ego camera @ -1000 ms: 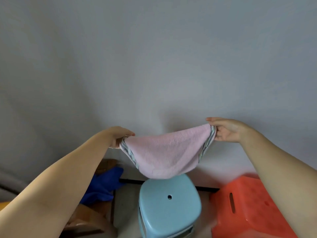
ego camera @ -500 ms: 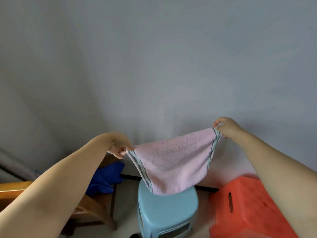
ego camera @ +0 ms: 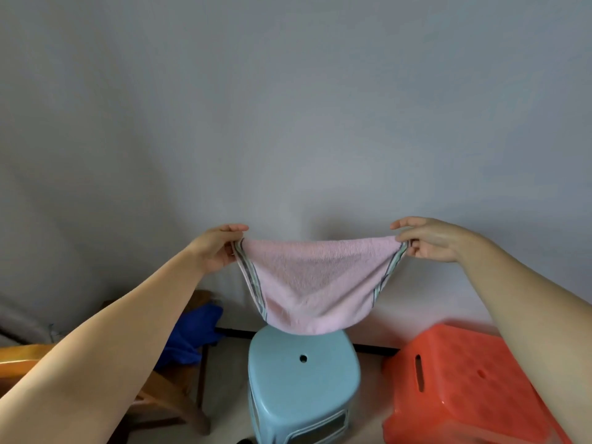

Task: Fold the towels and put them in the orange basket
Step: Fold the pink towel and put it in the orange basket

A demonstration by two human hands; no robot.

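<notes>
Left hand is pinching one striped corner of the pink towel — fingers closed on the hem. The towel is sagging in mid-air above the blue stool. Right hand is pinching the opposite corner; orange basket is standing upturned at lower right.

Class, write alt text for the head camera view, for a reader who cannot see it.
Two bare hands, left hand and right hand, pinch the top corners of a pink towel, which sags above a light blue stool. An orange basket stands at the right, a blue cloth at the left.
</notes>
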